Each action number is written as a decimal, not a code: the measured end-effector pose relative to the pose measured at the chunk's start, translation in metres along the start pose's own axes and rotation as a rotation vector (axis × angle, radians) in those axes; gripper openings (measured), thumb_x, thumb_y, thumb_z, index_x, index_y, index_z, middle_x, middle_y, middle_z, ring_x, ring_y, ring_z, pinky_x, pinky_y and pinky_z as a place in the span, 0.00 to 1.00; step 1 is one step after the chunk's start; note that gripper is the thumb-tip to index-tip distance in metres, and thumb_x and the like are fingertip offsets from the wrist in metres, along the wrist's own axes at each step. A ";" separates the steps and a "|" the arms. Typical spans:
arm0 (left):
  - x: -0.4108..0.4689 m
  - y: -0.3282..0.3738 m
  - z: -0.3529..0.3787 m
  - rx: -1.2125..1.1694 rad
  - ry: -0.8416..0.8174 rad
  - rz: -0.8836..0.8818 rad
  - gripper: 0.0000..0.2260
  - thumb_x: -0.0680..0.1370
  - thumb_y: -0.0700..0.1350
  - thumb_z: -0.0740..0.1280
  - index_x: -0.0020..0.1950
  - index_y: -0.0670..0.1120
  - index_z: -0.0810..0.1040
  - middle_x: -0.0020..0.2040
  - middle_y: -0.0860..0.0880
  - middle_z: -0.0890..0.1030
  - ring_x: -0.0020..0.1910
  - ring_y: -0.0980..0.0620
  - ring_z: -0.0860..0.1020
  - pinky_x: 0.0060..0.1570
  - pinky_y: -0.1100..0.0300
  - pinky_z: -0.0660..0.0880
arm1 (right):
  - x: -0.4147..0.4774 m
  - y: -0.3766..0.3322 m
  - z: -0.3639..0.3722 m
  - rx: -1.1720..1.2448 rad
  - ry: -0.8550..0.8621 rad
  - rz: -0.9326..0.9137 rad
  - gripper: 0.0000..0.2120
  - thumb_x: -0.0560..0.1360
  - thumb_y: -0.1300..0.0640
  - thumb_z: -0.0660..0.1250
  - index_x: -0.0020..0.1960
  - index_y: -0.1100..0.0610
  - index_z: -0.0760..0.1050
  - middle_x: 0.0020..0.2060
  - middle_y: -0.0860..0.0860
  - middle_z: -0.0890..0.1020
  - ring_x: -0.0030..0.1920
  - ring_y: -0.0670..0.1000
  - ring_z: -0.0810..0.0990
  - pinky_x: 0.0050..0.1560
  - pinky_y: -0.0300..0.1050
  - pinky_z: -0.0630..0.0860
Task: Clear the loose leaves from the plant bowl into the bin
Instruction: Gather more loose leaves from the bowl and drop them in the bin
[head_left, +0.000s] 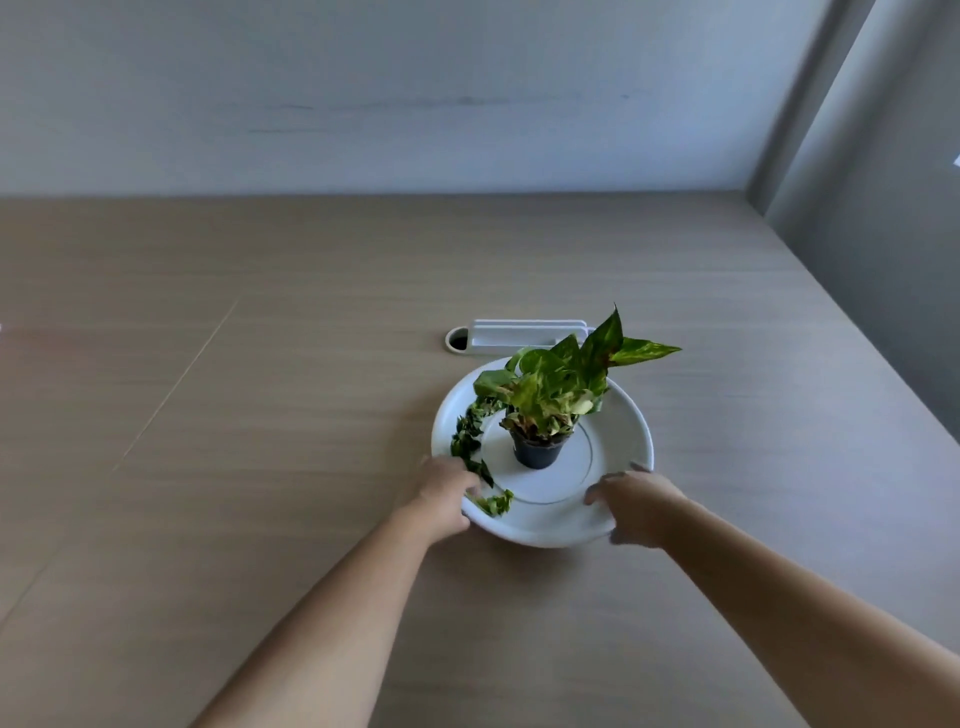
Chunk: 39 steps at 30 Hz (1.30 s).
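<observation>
A wide white plant bowl (623, 415) sits on the wooden table, with a small dark pot (537, 453) of green and yellow leaves standing in its middle. Loose dark green leaves (467, 436) lie in an arc along the bowl's left inner slope, and a paler clump (496, 503) rests near the front. My left hand (447, 488) grips the bowl's front-left rim, fingers over the edge beside the leaves. My right hand (631, 501) holds the front-right rim. No bin is in view.
A white cable-port cover with a round hole (460, 340) lies flat in the table just behind the bowl. The table (260, 415) runs to a pale wall at the back and a grey wall at the right.
</observation>
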<state>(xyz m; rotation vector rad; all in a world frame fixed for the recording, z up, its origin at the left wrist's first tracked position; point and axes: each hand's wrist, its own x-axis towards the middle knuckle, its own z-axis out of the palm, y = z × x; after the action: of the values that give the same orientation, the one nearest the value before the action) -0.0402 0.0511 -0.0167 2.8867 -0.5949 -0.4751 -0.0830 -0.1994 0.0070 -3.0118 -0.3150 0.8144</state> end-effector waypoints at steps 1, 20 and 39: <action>0.001 -0.006 -0.003 -0.007 0.019 -0.034 0.13 0.70 0.41 0.68 0.53 0.50 0.81 0.55 0.50 0.80 0.59 0.48 0.75 0.69 0.51 0.64 | 0.001 -0.009 0.005 0.048 -0.037 -0.041 0.25 0.71 0.55 0.70 0.67 0.50 0.70 0.63 0.48 0.76 0.66 0.51 0.72 0.70 0.48 0.65; -0.007 0.010 -0.022 -0.073 0.020 -0.073 0.15 0.69 0.49 0.75 0.55 0.49 0.82 0.56 0.50 0.82 0.58 0.48 0.78 0.69 0.56 0.63 | 0.002 -0.019 0.003 0.236 -0.038 -0.106 0.18 0.71 0.59 0.70 0.61 0.52 0.77 0.57 0.50 0.81 0.57 0.51 0.78 0.58 0.44 0.73; 0.025 0.054 -0.001 -0.008 -0.107 -0.022 0.10 0.73 0.44 0.70 0.53 0.47 0.77 0.55 0.45 0.75 0.49 0.42 0.77 0.42 0.55 0.71 | 0.029 -0.025 -0.003 0.263 0.069 0.179 0.17 0.71 0.51 0.67 0.58 0.56 0.72 0.53 0.55 0.76 0.45 0.55 0.77 0.46 0.48 0.78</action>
<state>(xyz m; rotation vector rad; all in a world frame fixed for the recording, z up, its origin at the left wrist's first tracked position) -0.0378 -0.0079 -0.0107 2.8774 -0.5767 -0.6373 -0.0614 -0.1687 -0.0035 -2.8384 0.0613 0.6961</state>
